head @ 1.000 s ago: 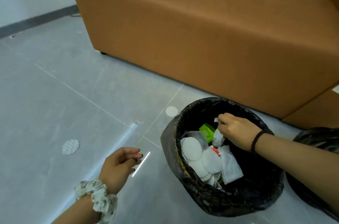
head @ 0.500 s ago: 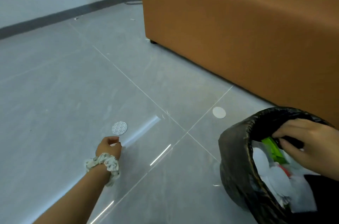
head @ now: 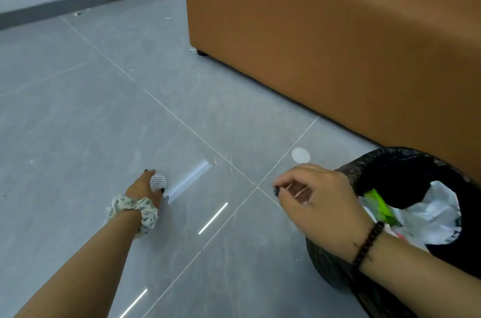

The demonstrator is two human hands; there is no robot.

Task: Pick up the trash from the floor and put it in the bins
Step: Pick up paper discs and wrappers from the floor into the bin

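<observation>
Round patterned disc (head: 158, 182) (no long axis) pinched by left hand (head: 144, 186).

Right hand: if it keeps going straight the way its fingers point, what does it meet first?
The right hand points left, low above the floor. Likely first: the left hand holding the patterned disc, though depth is unclear.

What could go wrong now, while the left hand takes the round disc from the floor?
The thin patterned disc lies flat on the smooth floor, so the left hand may slip off its edge. The plain white disc near the bin might be overlooked. The right hand looks empty.
</observation>
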